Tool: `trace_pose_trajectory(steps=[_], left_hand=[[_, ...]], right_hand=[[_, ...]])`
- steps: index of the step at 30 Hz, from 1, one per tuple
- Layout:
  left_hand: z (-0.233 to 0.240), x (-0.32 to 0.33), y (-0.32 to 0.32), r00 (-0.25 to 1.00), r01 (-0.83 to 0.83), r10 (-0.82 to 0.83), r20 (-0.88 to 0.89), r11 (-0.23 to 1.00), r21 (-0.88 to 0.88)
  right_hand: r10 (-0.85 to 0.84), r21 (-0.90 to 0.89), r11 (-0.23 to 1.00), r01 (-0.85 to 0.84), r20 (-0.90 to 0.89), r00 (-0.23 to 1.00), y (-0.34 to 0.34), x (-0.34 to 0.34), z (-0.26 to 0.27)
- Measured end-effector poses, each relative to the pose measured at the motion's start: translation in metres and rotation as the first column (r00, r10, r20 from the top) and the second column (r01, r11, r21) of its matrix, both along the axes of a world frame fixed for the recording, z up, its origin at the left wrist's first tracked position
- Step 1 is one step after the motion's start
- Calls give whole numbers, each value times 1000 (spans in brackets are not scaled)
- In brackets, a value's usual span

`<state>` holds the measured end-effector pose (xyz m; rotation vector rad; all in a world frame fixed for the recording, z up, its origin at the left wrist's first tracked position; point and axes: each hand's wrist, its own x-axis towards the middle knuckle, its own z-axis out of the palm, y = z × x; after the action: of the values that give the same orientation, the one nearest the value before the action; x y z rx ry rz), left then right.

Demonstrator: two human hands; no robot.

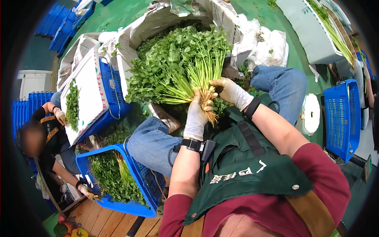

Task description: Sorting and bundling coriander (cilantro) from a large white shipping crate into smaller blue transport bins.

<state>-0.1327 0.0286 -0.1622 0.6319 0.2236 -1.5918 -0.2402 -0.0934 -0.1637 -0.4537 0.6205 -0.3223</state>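
Observation:
A bunch of leafy green herb with pale stems (198,74), which looks like coriander, spreads out in front of me, its brown roots pointing back towards my apron. My left hand (200,112), in a stained white glove, is closed around the root end. My right hand (229,90), gloved too, touches the stems just above the roots, with its thumb and fingers at the bunch's right edge; whether it pinches a stem is hard to tell. Behind the bunch lies a large heap of the same greens (177,44) inside a white-lined container (133,32).
At left stands a blue plastic crate (118,209) of greens. A co-worker (44,130) reaches towards it and a white foam box lid (86,100). White plastic bags (271,47) lie beyond my right knee. Another blue crate (340,118) and a foam box (314,35) are at right.

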Motion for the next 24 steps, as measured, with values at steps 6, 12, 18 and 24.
trace_pose_trajectory(steps=[6,12,18,24], left_hand=[[3,-8,-3,992,-74,75,104,997,-13],[5,-4,1,987,-75,76,140,997,-17],[8,-7,2,984,-102,116,132,988,-112],[1,-6,-1,990,-104,112,90,991,-89]], right_hand=[[52,-343,917,-202,-399,915,-5,-3,22],[-307,-632,386,-671,-775,553,-7,8,81],[-515,-805,61,-590,-532,672,-11,62,64],[-353,-666,268,-696,-740,572,-33,71,61]])
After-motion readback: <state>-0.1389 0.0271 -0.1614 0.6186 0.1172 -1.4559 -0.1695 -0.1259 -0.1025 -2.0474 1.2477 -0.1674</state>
